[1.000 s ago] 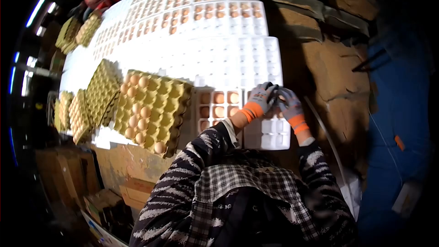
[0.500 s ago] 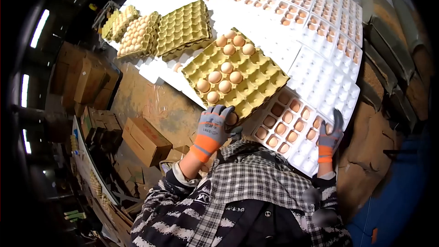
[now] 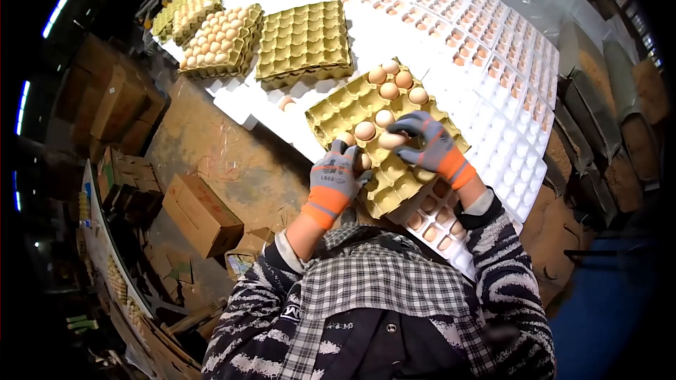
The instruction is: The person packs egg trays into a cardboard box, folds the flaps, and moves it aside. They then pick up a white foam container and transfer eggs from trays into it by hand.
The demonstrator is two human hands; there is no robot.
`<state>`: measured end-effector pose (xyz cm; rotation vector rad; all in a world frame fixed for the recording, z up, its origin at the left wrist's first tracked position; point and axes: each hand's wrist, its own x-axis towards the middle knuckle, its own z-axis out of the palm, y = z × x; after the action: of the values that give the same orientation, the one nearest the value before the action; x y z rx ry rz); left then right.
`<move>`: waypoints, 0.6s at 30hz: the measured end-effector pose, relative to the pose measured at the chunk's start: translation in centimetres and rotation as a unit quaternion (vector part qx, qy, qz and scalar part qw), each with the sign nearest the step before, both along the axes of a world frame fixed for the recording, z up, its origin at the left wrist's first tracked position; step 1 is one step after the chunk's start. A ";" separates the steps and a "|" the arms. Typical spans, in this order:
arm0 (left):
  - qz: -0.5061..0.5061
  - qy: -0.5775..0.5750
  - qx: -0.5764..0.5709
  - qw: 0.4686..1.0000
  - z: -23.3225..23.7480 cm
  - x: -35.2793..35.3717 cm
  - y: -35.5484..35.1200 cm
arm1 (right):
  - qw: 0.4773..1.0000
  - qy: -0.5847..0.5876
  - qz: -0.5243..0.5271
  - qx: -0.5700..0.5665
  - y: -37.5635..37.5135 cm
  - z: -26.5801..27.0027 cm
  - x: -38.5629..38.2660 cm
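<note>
A yellow-green egg tray (image 3: 345, 109) lies in front of me with several brown eggs in it, among them a loose egg (image 3: 365, 131) near its middle. My right hand (image 3: 433, 148), in a grey and orange glove, is over the tray with its fingers closed around an egg (image 3: 391, 141). At the tray's near left side, my left hand (image 3: 334, 177), gloved alike, has fingers and thumb about another egg (image 3: 363, 162). Partly hidden under my right forearm, a white tray (image 3: 461, 259) holds eggs in its pockets.
A stack of bare egg trays (image 3: 304, 39) and a full egg tray (image 3: 220, 39) stand at the back left. White trays of eggs (image 3: 486, 42) cover the far right table. Cardboard boxes (image 3: 202, 214) lie on the floor to the left; sacks (image 3: 591, 112) stand at the right.
My right hand has moved from the white tray, up and left over the egg tray, and now holds an egg. My left hand has moved slightly up beside the eggs.
</note>
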<state>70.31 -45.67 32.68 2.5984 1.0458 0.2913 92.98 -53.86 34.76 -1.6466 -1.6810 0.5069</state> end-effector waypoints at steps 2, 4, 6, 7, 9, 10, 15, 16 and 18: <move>-0.010 -0.002 -0.017 1.000 -0.1 0.0 0.8 | 0.947 0.308 -0.088 -0.025 -0.9 0.1 1.0; -0.012 -0.024 -0.056 0.998 0.3 -0.3 1.0 | 0.996 0.044 -0.047 -0.065 -0.3 0.7 1.7; -0.014 -0.121 -0.100 0.988 0.8 -1.3 1.8 | 0.969 -0.203 -0.013 -0.138 0.7 -0.5 1.0; -0.011 -0.213 -0.143 0.967 0.9 -1.9 2.3 | 0.940 -0.314 -0.019 -0.132 1.0 -0.3 0.0; 0.018 -0.234 -0.247 0.940 1.3 -3.0 4.0 | 0.933 -0.296 -0.006 -0.205 1.9 1.3 -0.3; -0.010 -0.239 -0.210 0.948 0.6 -3.4 5.2 | 0.932 -0.295 -0.010 -0.208 1.7 1.4 0.3; -0.052 -0.003 0.050 0.997 1.2 -1.4 6.5 | 0.995 0.097 -0.027 -0.007 1.9 2.2 3.1; -0.039 0.007 0.043 0.998 1.2 -0.8 6.3 | 0.996 0.041 -0.014 -0.076 2.7 2.4 2.9; -0.049 0.006 0.031 0.998 0.8 -0.3 7.0 | 0.955 -0.263 -0.046 -0.125 4.7 1.9 0.4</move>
<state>69.97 -38.66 33.50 2.7007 0.9252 0.2888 93.42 -49.20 36.62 -2.1767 -1.9600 0.2490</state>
